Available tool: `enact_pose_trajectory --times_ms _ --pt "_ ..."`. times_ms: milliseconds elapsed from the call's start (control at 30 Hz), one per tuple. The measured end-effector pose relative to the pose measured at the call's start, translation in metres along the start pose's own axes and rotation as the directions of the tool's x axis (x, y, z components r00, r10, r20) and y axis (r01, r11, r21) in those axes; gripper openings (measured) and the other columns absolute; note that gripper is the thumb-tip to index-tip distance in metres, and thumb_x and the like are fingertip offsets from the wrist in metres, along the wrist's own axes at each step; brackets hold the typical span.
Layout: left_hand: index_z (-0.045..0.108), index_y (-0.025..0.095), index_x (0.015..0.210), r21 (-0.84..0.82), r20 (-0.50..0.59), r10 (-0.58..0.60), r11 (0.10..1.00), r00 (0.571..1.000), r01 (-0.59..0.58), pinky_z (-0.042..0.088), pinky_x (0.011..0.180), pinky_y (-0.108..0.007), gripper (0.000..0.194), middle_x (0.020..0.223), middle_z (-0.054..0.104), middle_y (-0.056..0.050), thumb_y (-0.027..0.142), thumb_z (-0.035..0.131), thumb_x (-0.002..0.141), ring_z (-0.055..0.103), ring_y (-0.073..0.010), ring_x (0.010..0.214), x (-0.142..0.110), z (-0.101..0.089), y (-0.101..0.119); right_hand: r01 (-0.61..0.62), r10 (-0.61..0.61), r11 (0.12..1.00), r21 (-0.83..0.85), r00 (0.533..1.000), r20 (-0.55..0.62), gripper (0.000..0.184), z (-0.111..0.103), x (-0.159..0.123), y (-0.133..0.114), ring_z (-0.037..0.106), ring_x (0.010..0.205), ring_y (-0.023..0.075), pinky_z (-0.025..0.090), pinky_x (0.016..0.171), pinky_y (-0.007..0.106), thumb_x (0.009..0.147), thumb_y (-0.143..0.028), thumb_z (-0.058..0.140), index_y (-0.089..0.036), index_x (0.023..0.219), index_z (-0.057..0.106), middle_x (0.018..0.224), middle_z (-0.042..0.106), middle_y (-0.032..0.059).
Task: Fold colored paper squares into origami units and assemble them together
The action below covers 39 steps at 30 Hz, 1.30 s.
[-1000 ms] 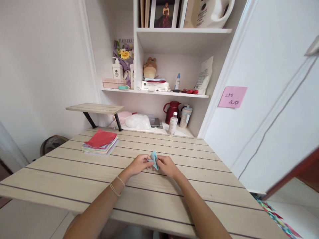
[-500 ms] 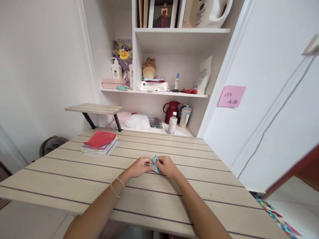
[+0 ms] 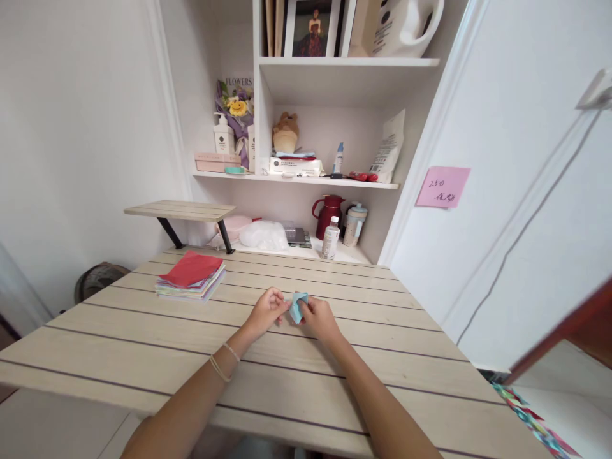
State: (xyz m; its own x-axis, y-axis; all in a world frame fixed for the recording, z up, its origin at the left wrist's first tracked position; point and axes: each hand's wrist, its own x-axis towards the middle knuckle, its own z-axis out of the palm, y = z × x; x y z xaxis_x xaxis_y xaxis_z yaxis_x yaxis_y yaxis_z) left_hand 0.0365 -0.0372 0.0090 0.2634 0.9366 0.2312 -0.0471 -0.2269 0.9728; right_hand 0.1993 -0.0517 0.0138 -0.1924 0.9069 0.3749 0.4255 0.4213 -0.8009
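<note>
A small piece of light blue folded paper (image 3: 297, 308) is held up just above the middle of the table. My right hand (image 3: 319, 317) is closed on its right side, with the thumb pressed on the front. From the left, my left hand (image 3: 266, 312) reaches the paper's left edge with thumb and forefinger pinched together, the other fingers loosely curled. Two thin bands circle my left wrist. To the left lies a stack of coloured paper sheets (image 3: 190, 275), a red sheet on top.
The slatted wooden table (image 3: 306, 389) has a small raised shelf (image 3: 180, 209) on black legs at its back left. Behind it, a white shelf unit (image 3: 329, 183) holds a clear bottle (image 3: 330, 238), a dark red jug (image 3: 329, 215) and a cup (image 3: 354, 224).
The blue paper has turned, showing a broader face, and has risen slightly. My left hand has shifted a little left and up, its fingers looser. My right hand keeps its hold.
</note>
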Motion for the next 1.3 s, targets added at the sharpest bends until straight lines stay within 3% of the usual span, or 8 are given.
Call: enact_pose_trajectory --times_ms 133,233,333,467,733,1000,1200,1300 --pt "0.042 0.018 0.086 -0.037 0.027 0.002 0.999 1.000 -0.001 0.045 0.047 -0.022 0.032 0.063 0.055 0.003 0.038 0.061 0.069 0.056 -0.0098 0.049 -0.006 0.008 0.004 0.053 -0.073 0.980 -0.193 0.992 -0.099 0.025 0.005 -0.003 -0.002 0.043 0.042 0.0114 0.031 0.046 0.022 0.078 -0.022 0.037 -0.018 0.061 0.055 0.048 0.053 0.0002" --pt "0.047 0.017 0.093 0.037 0.053 0.019 0.999 0.998 -0.021 0.047 0.050 -0.023 0.037 0.067 0.057 0.001 0.036 0.064 0.066 0.059 -0.0111 0.053 -0.010 0.011 0.007 0.036 -0.055 0.977 -0.210 0.995 -0.087 0.025 0.006 -0.003 0.000 0.045 0.043 0.0124 0.033 0.047 0.023 0.079 -0.022 0.037 -0.018 0.069 0.060 0.049 0.055 0.0011" --pt "0.050 0.017 0.095 0.095 0.023 0.034 0.995 0.999 -0.036 0.048 0.053 -0.024 0.035 0.063 0.057 0.001 0.034 0.063 0.067 0.059 -0.0120 0.054 -0.011 0.009 0.007 -0.006 0.006 0.998 -0.061 1.000 0.001 0.031 0.004 -0.002 0.003 0.052 0.047 0.0138 0.039 0.052 0.023 0.082 -0.027 0.037 -0.017 0.100 0.060 0.055 0.059 0.0015" --pt "0.055 0.016 0.093 0.030 -0.036 0.020 0.999 0.999 -0.019 0.051 0.060 -0.029 0.028 0.066 0.061 -0.001 0.030 0.059 0.069 0.060 -0.0128 0.059 -0.007 0.005 0.006 -0.068 0.023 0.970 0.232 0.981 0.193 0.050 -0.001 0.000 0.009 0.059 0.055 0.0146 0.047 0.061 0.028 0.083 -0.035 0.042 -0.017 0.130 0.037 0.061 0.063 0.0005" --pt "0.064 0.010 0.085 -0.227 -0.012 -0.088 0.970 0.996 0.083 0.051 0.073 -0.037 0.031 0.083 0.066 -0.009 0.032 0.067 0.063 0.063 -0.0194 0.073 -0.004 0.000 0.014 -0.134 0.012 0.847 0.515 0.972 0.234 0.065 -0.005 0.005 0.018 0.060 0.064 0.0141 0.050 0.068 0.034 0.067 -0.039 0.064 -0.018 0.125 0.044 0.076 0.066 0.0005" --pt "0.056 0.013 0.079 -0.082 -0.048 -0.013 0.997 0.999 0.009 0.051 0.065 -0.030 0.029 0.069 0.061 -0.002 0.030 0.069 0.060 0.060 -0.0132 0.062 -0.003 0.002 0.008 -0.187 0.107 0.782 0.594 0.980 0.168 0.066 0.000 0.003 0.010 0.062 0.061 0.0156 0.051 0.061 0.032 0.067 -0.040 0.063 -0.018 0.125 0.040 0.068 0.065 0.0009" --pt "0.043 0.018 0.094 -0.047 -0.043 0.029 0.998 0.999 -0.031 0.051 0.059 -0.028 0.045 0.073 0.059 0.000 0.026 0.070 0.059 0.060 -0.0126 0.063 -0.004 0.002 0.006 -0.230 0.206 0.792 0.565 0.973 0.106 0.036 -0.001 0.003 0.013 0.060 0.060 0.0148 0.050 0.054 0.026 0.062 -0.042 0.066 -0.015 0.083 0.056 0.061 0.062 0.0015" --pt "0.041 0.018 0.099 -0.073 -0.012 0.046 0.996 0.999 -0.046 0.050 0.062 -0.029 0.046 0.075 0.060 -0.001 0.026 0.068 0.062 0.060 -0.0128 0.065 -0.005 0.003 0.010 -0.199 0.198 0.788 0.582 0.978 0.066 0.038 -0.003 0.003 0.011 0.058 0.052 0.0132 0.049 0.052 0.026 0.062 -0.042 0.067 -0.016 0.087 0.053 0.056 0.060 -0.0011"
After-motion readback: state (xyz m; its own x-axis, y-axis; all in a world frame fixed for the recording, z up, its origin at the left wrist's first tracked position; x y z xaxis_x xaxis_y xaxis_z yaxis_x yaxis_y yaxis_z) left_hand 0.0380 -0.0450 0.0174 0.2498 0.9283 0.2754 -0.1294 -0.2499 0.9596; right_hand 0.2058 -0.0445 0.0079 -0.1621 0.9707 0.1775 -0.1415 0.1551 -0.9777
